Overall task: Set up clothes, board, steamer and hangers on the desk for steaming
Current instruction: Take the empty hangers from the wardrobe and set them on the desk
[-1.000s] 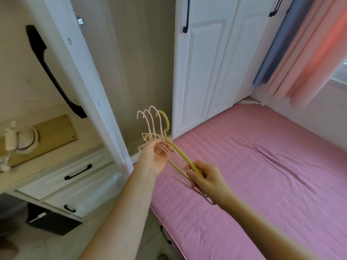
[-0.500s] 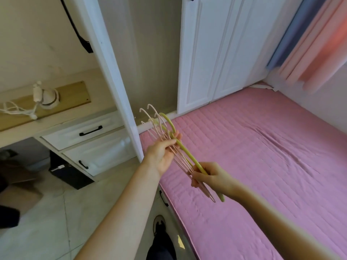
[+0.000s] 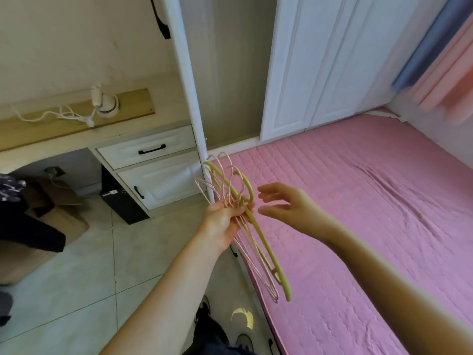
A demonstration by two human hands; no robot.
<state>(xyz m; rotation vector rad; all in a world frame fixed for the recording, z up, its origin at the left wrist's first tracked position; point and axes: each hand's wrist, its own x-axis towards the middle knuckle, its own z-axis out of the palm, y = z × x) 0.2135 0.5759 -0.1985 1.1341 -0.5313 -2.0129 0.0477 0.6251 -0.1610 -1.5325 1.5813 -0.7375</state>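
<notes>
While my left hand (image 3: 225, 221) grips the bundle of thin pink wire hangers and one green plastic hanger (image 3: 252, 234) near their hooks, above the floor beside the pink quilted bed (image 3: 371, 226), my right hand (image 3: 289, 208) hovers just beside them, fingers (image 3: 268, 194) released and spread.

Bright, soft daylight fills the room; the right hand (image 3: 286, 203) and curtain (image 3: 440, 73) blur, and straight lines bow at the edges.

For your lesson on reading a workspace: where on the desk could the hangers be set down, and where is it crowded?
Free: the desk strip between the white cable and the open wardrobe door. Crowded: around the steamer and its cable. The left hand holds the hangers.
</notes>
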